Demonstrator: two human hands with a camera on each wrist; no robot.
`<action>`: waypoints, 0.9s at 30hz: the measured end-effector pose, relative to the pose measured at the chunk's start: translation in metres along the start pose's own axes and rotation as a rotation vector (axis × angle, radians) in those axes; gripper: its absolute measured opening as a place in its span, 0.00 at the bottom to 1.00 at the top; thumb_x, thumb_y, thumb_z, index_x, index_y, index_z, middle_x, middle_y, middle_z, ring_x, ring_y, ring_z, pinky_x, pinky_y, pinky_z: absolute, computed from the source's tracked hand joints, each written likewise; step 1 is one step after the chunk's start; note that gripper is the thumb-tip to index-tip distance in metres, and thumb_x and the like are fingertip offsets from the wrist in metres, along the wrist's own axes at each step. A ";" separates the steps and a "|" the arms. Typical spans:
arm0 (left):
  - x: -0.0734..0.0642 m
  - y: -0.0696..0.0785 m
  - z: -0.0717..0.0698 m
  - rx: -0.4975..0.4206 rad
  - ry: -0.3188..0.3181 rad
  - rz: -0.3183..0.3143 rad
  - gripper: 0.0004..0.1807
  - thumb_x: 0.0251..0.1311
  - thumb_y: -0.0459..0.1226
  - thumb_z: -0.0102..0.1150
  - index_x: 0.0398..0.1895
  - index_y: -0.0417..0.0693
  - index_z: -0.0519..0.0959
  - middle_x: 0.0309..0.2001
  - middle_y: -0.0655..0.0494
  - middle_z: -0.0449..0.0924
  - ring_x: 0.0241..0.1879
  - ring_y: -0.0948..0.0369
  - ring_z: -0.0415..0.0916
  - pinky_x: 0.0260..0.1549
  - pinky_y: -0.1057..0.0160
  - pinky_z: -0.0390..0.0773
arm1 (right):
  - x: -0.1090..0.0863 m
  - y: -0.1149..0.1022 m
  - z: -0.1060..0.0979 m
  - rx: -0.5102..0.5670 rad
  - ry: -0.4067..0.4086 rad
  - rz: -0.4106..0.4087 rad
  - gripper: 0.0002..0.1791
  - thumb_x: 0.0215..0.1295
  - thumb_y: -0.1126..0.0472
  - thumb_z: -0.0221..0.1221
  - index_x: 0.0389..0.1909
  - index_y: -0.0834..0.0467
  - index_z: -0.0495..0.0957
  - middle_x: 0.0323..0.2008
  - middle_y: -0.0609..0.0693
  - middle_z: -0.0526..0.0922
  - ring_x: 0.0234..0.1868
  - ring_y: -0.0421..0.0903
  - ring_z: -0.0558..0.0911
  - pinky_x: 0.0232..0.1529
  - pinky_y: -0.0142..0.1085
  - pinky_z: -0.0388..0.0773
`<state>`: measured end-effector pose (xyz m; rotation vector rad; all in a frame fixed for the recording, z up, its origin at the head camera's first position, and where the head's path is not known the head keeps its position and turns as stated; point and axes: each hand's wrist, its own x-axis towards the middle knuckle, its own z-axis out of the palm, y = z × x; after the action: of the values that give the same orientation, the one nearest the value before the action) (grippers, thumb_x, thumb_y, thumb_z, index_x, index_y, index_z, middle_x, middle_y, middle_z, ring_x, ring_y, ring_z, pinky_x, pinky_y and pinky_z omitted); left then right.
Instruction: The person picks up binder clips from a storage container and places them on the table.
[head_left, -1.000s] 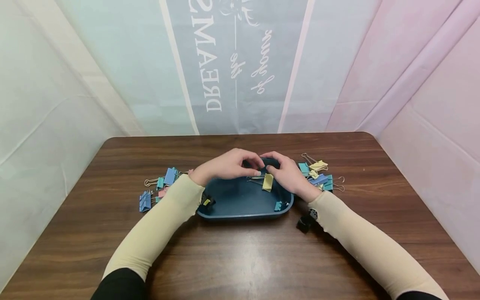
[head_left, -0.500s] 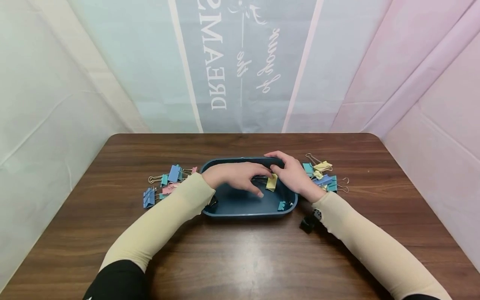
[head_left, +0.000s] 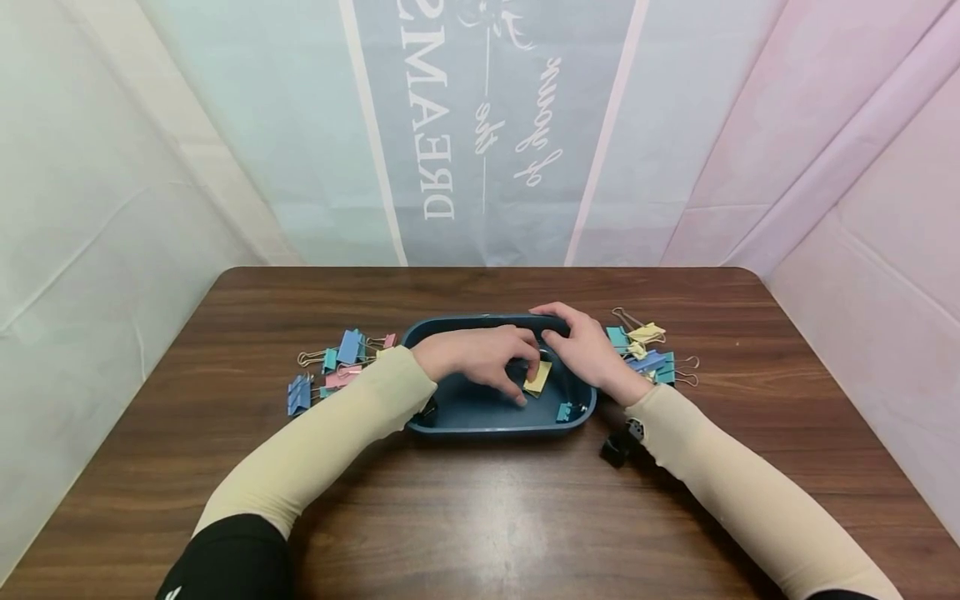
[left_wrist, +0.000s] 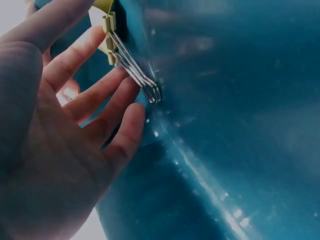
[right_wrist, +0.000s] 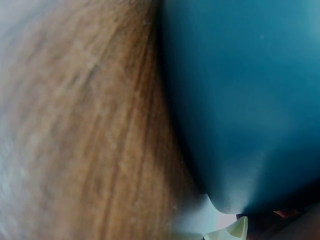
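Note:
A yellow binder clip (head_left: 537, 379) lies in the dark blue tray (head_left: 487, 430). My left hand (head_left: 487, 354) reaches into the tray beside it, fingers loosely bent and thumb apart. In the left wrist view, the fingertips of my left hand (left_wrist: 75, 120) touch the yellow binder clip (left_wrist: 109, 37), whose wire handles point toward the tray's floor. My right hand (head_left: 585, 346) holds the tray's far right rim, thumb inside and fingers over the edge. The right wrist view has only the tray's outer wall (right_wrist: 240, 100) and wood; that hand is out of it.
A small teal binder clip (head_left: 564, 412) sits in the tray's near right corner. Several blue, teal and pink binder clips (head_left: 349, 347) lie left of the tray. More yellow, teal and blue binder clips (head_left: 647, 333) lie to its right on the wooden table (head_left: 495, 517).
My left hand has come away from the right hand and down into the tray. The yellow binder clip has turned and shifted slightly nearer. My right hand stays at the rim.

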<state>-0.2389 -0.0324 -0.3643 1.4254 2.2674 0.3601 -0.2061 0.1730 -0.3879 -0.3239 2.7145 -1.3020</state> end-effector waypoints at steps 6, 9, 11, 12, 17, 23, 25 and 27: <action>0.003 0.000 0.002 0.067 0.033 0.030 0.11 0.59 0.50 0.71 0.35 0.58 0.80 0.46 0.60 0.73 0.46 0.61 0.70 0.46 0.65 0.72 | 0.000 -0.001 0.000 0.001 -0.010 0.008 0.21 0.75 0.59 0.53 0.66 0.45 0.71 0.58 0.55 0.78 0.27 0.52 0.76 0.31 0.44 0.70; 0.004 0.000 0.003 0.085 0.049 0.037 0.10 0.59 0.49 0.71 0.34 0.57 0.80 0.42 0.60 0.74 0.44 0.61 0.72 0.43 0.66 0.72 | 0.000 -0.001 0.000 0.003 -0.007 0.012 0.21 0.75 0.59 0.53 0.66 0.45 0.72 0.57 0.55 0.78 0.27 0.52 0.76 0.31 0.44 0.70; 0.004 -0.001 0.003 0.078 0.055 0.037 0.10 0.59 0.47 0.71 0.33 0.57 0.80 0.42 0.60 0.74 0.43 0.61 0.73 0.41 0.67 0.73 | 0.000 -0.002 0.000 0.005 -0.005 0.011 0.21 0.75 0.60 0.53 0.66 0.45 0.72 0.56 0.55 0.79 0.27 0.52 0.76 0.31 0.44 0.70; 0.004 -0.001 0.003 0.074 0.056 0.035 0.09 0.58 0.47 0.71 0.33 0.57 0.80 0.42 0.60 0.74 0.43 0.60 0.73 0.41 0.67 0.73 | 0.000 -0.002 0.000 0.005 -0.005 0.010 0.21 0.75 0.60 0.53 0.66 0.45 0.71 0.56 0.55 0.79 0.26 0.52 0.75 0.31 0.44 0.70; 0.004 0.000 0.000 0.012 0.068 0.049 0.10 0.58 0.47 0.72 0.35 0.57 0.81 0.42 0.61 0.75 0.41 0.62 0.73 0.41 0.68 0.74 | 0.000 -0.001 -0.002 0.002 -0.006 0.006 0.21 0.75 0.59 0.53 0.66 0.45 0.71 0.56 0.55 0.79 0.26 0.53 0.75 0.32 0.44 0.70; -0.001 0.003 -0.001 -0.063 0.064 0.077 0.10 0.58 0.47 0.71 0.36 0.58 0.80 0.43 0.61 0.77 0.40 0.64 0.75 0.40 0.69 0.76 | 0.000 0.000 -0.001 0.009 -0.010 -0.004 0.21 0.75 0.60 0.53 0.66 0.46 0.71 0.58 0.54 0.78 0.34 0.51 0.78 0.36 0.44 0.71; -0.005 0.005 -0.002 -0.066 0.059 0.072 0.11 0.58 0.48 0.71 0.37 0.58 0.80 0.44 0.61 0.77 0.40 0.64 0.76 0.39 0.69 0.76 | -0.001 0.000 0.000 0.010 -0.005 -0.003 0.21 0.75 0.60 0.53 0.66 0.46 0.71 0.58 0.54 0.78 0.30 0.52 0.77 0.33 0.44 0.71; -0.010 0.007 -0.006 -0.073 0.063 0.064 0.11 0.58 0.47 0.71 0.38 0.57 0.80 0.44 0.61 0.77 0.41 0.63 0.76 0.40 0.69 0.76 | 0.000 0.000 0.001 0.007 0.000 -0.004 0.21 0.75 0.60 0.54 0.66 0.46 0.71 0.58 0.55 0.78 0.25 0.54 0.74 0.29 0.44 0.69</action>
<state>-0.2321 -0.0385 -0.3536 1.4715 2.2371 0.5096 -0.2054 0.1723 -0.3884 -0.3289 2.7102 -1.3123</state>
